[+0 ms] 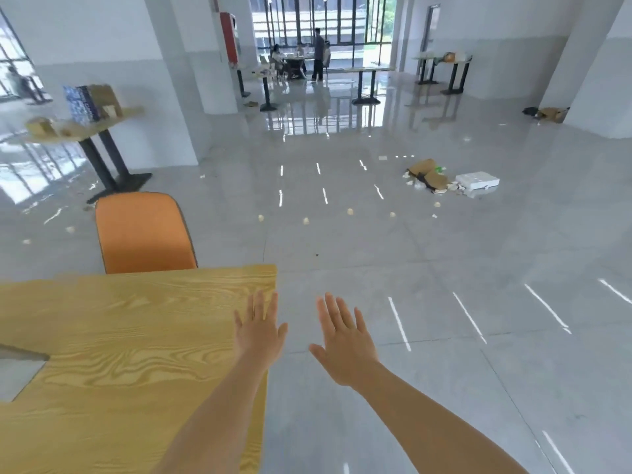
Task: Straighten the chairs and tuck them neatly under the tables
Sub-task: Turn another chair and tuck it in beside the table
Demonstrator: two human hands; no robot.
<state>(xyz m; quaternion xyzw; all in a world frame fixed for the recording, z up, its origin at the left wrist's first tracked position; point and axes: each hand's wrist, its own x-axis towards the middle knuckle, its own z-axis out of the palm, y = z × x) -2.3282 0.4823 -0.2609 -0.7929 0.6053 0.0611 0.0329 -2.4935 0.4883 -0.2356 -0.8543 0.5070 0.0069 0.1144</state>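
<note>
glossy grey tiled floor [444, 268] spreading out beyond the fingers [260, 307], ceiling-light streaks mirrored in it. far ahead, tall dark-framed windows [307, 22] pouring daylight in. white pillar [171, 80] up left, a black-legged bench [131, 112] beside it. cardboard scraps [427, 174] lying ahead to the right.

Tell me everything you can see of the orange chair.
Of the orange chair only the backrest shows: an orange panel, fabric or plastic I cannot tell, with rounded top corners, narrowing downward, dark-edged on its right side. It stands upright beyond the far edge of the wooden table, whose top hides seat and legs, so how far it is tucked in is unclear. Neither the left hand nor the right hand touches it.
</note>
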